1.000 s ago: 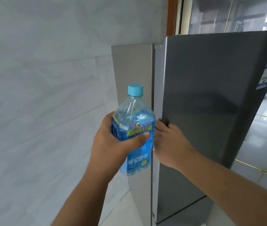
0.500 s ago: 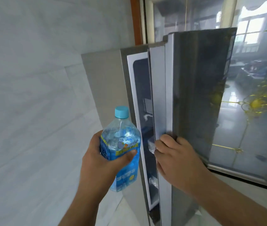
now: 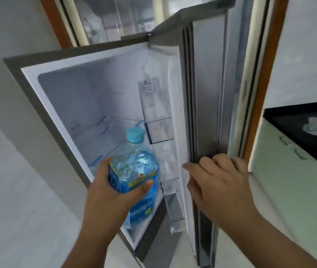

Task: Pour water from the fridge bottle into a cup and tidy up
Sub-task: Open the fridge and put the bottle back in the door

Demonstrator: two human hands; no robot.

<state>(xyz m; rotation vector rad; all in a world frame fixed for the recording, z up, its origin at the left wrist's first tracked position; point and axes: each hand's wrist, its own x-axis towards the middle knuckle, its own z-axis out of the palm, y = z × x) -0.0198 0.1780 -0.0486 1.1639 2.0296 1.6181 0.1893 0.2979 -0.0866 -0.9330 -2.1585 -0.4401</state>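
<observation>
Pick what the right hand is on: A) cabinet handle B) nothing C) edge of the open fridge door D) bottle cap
C: the right hand grips the edge of the open fridge door, while the left hand holds the capped bottle.

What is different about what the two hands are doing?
The left hand wraps around a blue bottle and holds it upright in the air, while the right hand holds no loose thing. The left hand is in front of the open fridge; the right hand grips the edge of the fridge door further right. Both are bare and reach forward at about the same height.
</observation>
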